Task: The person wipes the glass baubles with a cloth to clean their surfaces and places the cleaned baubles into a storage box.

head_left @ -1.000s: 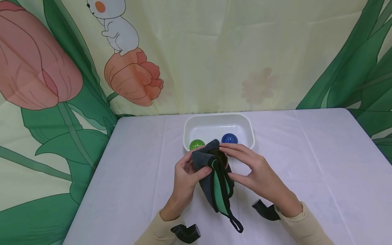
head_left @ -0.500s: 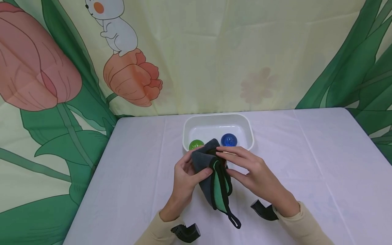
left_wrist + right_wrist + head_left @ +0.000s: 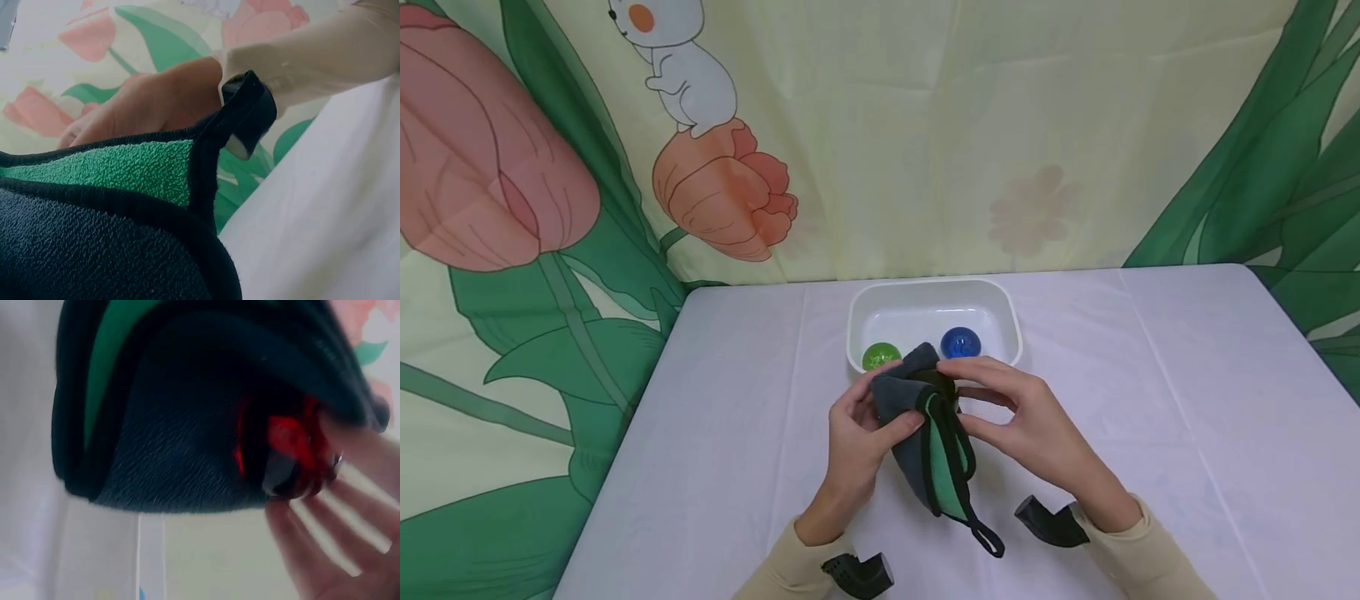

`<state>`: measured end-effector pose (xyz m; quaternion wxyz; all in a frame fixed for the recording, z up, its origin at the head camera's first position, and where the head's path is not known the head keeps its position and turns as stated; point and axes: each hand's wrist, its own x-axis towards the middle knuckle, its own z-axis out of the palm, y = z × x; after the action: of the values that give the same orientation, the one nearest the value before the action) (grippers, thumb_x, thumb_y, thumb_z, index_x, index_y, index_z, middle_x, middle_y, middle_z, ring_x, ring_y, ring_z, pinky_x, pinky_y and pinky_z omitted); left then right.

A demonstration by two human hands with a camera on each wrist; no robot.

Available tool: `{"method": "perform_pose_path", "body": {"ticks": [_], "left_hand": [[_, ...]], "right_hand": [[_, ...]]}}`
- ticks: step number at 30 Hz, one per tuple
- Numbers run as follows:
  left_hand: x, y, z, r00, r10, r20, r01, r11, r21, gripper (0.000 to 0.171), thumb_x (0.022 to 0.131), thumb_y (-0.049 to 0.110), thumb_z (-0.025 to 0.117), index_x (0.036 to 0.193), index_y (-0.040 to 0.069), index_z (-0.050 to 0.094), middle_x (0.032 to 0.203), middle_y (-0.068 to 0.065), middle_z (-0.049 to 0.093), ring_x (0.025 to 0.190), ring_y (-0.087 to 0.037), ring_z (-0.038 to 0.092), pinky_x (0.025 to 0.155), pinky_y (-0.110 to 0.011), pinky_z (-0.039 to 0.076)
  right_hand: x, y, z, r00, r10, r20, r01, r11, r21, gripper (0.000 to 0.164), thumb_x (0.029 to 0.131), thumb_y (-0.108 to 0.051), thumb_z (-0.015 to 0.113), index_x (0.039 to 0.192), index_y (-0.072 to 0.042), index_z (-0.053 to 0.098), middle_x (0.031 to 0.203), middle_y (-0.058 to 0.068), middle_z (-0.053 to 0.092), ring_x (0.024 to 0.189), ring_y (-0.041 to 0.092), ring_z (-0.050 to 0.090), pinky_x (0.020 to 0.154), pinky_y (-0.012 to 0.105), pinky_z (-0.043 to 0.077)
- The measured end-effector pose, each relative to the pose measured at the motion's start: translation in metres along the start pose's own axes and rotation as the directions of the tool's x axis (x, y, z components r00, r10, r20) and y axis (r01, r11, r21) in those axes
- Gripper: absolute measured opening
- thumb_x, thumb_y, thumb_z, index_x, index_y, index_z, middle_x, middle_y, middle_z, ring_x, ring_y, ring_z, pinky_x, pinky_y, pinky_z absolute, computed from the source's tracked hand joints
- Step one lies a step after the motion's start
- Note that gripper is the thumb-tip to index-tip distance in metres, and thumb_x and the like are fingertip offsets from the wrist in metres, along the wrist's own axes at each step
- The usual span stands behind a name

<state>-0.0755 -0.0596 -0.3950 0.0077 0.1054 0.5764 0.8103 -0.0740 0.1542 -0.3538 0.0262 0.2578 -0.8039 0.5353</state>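
Observation:
My left hand (image 3: 859,429) grips a folded cloth (image 3: 912,446), dark grey-blue on one side and green on the other, with black edging and a hanging loop. In the left wrist view the cloth (image 3: 125,165) covers the left fingers. A shiny, clear red ball-like piece (image 3: 290,447) sits in the fold, partly hidden by the cloth. At the fold's right side, my right hand (image 3: 1037,417) pinches this red piece between thumb and fingers. Behind the cloth, a green ball (image 3: 880,356) and a blue ball (image 3: 961,342) lie in a white tray (image 3: 932,292).
A white cloth (image 3: 737,433) covers the table. Beyond its far edge hangs a printed curtain (image 3: 887,142) with flowers and leaves. Black curved wrist pieces (image 3: 859,575) stick out from both sleeves.
The right fingers shift around the red piece at the fold. The cloth's loop end swings slightly left, then back right. The left hand keeps its grip, and the balls stay in the tray.

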Motion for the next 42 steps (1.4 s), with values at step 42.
{"method": "perform_pose_path", "body": {"ticks": [42], "left_hand": [[0.0001, 0.0050, 0.0000, 0.999, 0.001, 0.051, 0.000, 1.000, -0.009, 0.062, 0.080, 0.011, 0.082, 0.135, 0.000, 0.055, 0.132, -0.016, 0.059, 0.118, -0.024, 0.060, 0.101, -0.033, 0.051]], "right_hand": [[0.0024, -0.0055, -0.0062, 0.926, -0.375, 0.050, 0.373, 0.883, -0.284, 0.064, 0.072, 0.009, 0.082, 0.131, -0.004, 0.063, 0.136, 0.012, 0.060, 0.122, 0.026, 0.060, 0.100, 0.017, 0.045]]}}
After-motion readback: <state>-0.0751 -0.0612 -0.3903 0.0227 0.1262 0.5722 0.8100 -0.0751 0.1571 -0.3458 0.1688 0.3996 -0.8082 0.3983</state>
